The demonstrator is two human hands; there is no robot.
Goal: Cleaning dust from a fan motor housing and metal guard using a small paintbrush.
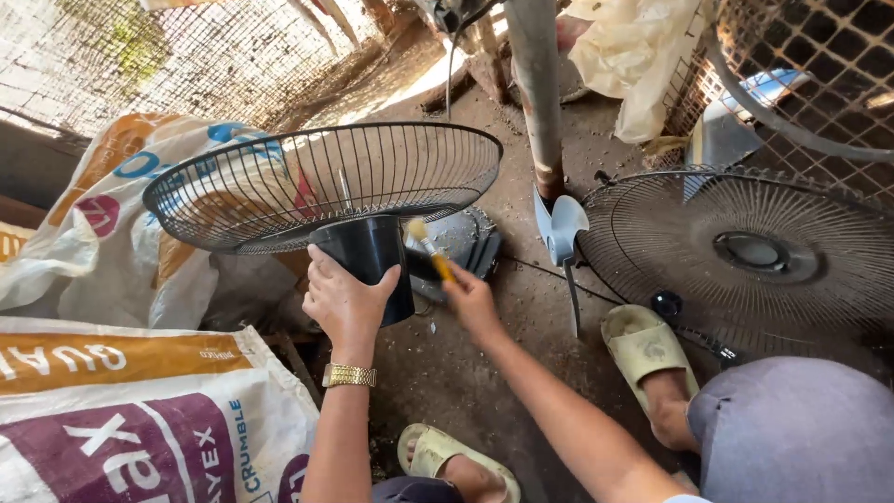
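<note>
Black motor housing (368,261) in raised left hand (343,303)

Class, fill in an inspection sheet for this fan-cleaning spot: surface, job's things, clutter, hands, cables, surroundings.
Surface: dusty concrete floor, gritty.
Job's things: black fan motor housing with rear wire guard attached; small brush with yellow handle.
Clutter: printed feed sacks; second fan grille lying flat; pale blue fan blade.
Hands: left hand grips the housing; right hand holds the brush.
Cables: dark cord hanging by the post.
Surroundings: wire mesh, grey post, plastic sheet.
</note>
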